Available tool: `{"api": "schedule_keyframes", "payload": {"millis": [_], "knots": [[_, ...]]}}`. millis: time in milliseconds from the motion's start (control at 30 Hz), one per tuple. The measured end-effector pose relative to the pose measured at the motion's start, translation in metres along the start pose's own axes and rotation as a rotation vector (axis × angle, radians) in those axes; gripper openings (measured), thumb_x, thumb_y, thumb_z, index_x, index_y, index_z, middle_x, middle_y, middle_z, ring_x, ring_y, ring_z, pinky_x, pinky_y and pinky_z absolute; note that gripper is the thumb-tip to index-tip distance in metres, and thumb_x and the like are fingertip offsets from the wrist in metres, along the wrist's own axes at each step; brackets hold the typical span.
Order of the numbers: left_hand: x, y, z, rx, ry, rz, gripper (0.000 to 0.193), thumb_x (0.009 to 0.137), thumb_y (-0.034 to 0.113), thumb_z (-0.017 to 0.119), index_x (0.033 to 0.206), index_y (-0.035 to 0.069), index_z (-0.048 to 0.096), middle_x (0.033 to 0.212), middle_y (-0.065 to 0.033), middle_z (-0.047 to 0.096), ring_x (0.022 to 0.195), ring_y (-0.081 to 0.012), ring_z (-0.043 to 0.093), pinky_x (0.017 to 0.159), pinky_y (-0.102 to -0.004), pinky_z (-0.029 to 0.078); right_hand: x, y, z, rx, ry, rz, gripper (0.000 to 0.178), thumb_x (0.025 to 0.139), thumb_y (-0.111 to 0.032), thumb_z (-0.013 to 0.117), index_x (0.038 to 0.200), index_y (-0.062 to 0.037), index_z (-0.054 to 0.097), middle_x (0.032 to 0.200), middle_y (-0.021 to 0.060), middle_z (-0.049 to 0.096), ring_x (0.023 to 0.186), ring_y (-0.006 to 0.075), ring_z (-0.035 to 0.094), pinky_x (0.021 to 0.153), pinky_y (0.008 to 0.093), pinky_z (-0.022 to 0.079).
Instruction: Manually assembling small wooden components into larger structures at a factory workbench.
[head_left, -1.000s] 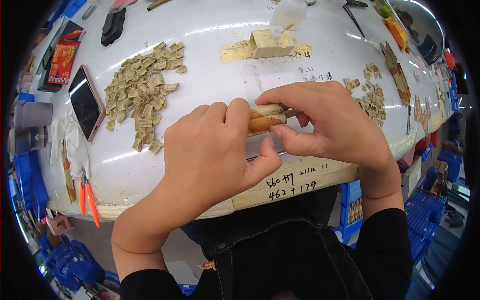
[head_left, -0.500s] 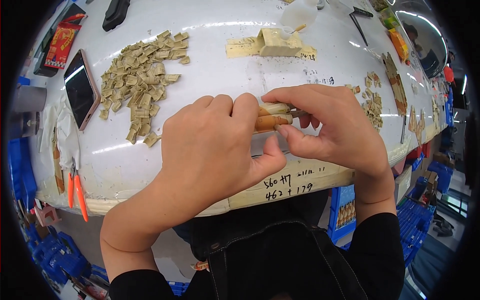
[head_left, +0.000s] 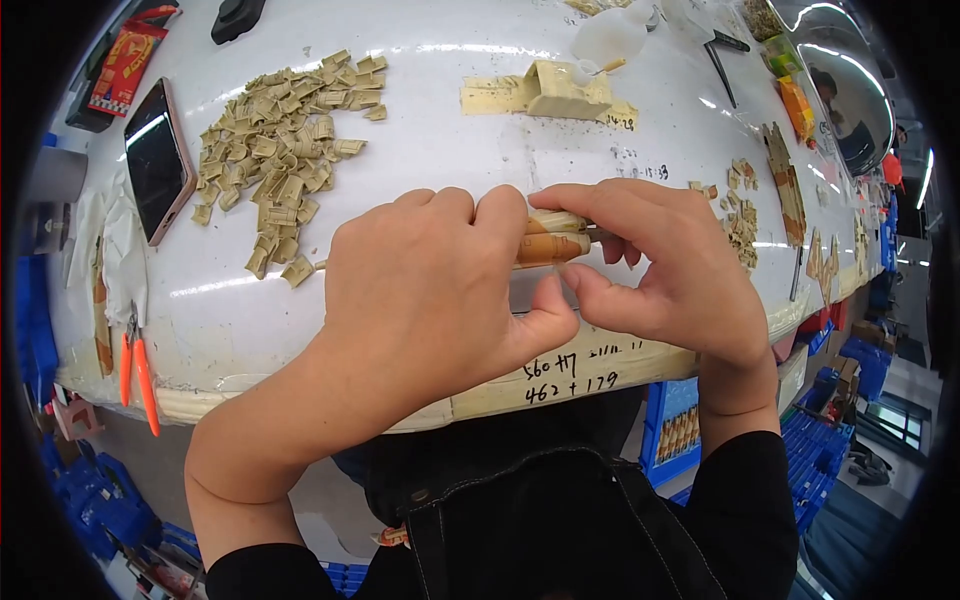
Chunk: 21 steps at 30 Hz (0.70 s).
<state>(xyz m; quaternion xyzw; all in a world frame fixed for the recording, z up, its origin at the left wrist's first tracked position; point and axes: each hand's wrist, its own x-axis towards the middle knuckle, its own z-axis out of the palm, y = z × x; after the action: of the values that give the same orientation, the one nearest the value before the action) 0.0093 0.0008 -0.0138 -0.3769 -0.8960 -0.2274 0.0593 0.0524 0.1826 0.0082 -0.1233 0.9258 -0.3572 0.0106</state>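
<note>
My left hand (head_left: pixel 415 285) is wrapped round a small rounded piece (head_left: pixel 550 248), cream on top and orange-brown below, like a painted model part. Its far end lies hidden under my left fingers. At the piece's right end my right hand (head_left: pixel 672 262) has its fingers curled, with the thumb tip close to the underside. A short grey bit (head_left: pixel 598 234) shows between the piece and my right fingers; what it belongs to is hidden. Both hands hover over the near part of the white table (head_left: pixel 430 150).
Small tan curved plastic pieces (head_left: pixel 285 150) lie heaped at left, near a phone (head_left: pixel 160 165) and orange-handled cutters (head_left: pixel 140 375). Farther off stands a cream taped block (head_left: pixel 568 90). More small pieces (head_left: pixel 740 225) and brown-tan strips (head_left: pixel 785 185) lie at right.
The view has shifted slightly. The held piece is turned a little, with more of its orange-brown side showing. Both hands keep about the same hold.
</note>
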Motion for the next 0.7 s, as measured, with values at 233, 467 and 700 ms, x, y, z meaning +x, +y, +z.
{"api": "schedule_keyframes", "payload": {"millis": [233,467,700], "knots": [[0.002,-0.002,0.005,-0.007,0.036,0.005,0.028,0.065,0.034,0.061,0.067,0.007,0.055,0.051,-0.004,0.052,0.04,-0.0185,0.045,0.037,-0.0272,0.034,0.005,-0.005,0.0,0.035,-0.034,0.085,0.036,0.066,-0.014,0.064,0.098,0.0012,0.065,0.081,0.0118,0.066,0.06,0.0216,0.055,0.057,0.0281,0.045],[0.0,-0.004,-0.004,-0.043,-0.02,-0.027,0.03,0.067,0.036,0.059,0.069,0.006,0.056,0.052,-0.0066,0.055,0.041,-0.0223,0.049,0.038,-0.0299,0.037,0.007,-0.008,-0.002,0.091,-0.075,0.091,0.042,0.063,-0.01,0.067,0.103,-0.0012,0.065,0.081,0.0074,0.066,0.058,0.014,0.047,0.055,0.0224,0.041],[-0.001,0.006,-0.011,0.041,-0.127,-0.001,0.037,0.073,0.041,0.057,0.075,0.004,0.057,0.059,-0.0099,0.06,0.048,-0.027,0.055,0.044,-0.0326,0.042,0.0,-0.009,-0.01,0.065,-0.113,0.079,0.04,0.07,-0.023,0.064,0.102,0.0006,0.064,0.087,0.0154,0.067,0.069,0.027,0.061,0.064,0.0319,0.049]]}}
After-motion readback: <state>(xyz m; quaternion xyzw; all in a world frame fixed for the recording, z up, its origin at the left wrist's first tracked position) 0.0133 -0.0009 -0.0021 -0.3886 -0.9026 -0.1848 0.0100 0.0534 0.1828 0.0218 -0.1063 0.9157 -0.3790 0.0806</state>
